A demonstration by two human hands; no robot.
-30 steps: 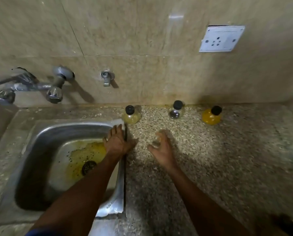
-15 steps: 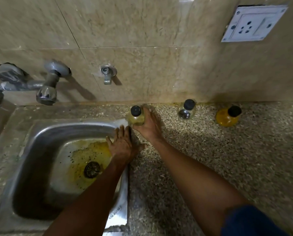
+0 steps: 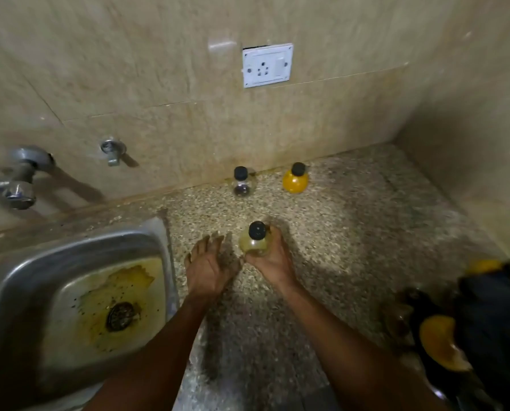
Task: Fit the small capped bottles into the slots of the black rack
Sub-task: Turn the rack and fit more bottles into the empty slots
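One pale yellow bottle point(image 3: 254, 244) is gripped by the closed fingers of the right hand point(image 3: 273, 262) above the speckled counter point(image 3: 351, 232). The left hand point(image 3: 207, 266) is held beside it with fingers spread and nothing grasped. Two bottles remain unmoved at the wall: a clear bottle point(image 3: 241, 183) and an orange bottle point(image 3: 296, 178). The black rack point(image 3: 485, 330) is seen blurred at the lower right edge, with orange shapes in it; its filled slots cannot be counted. The held bottle is judged not yet seated, so at least three placements are left.
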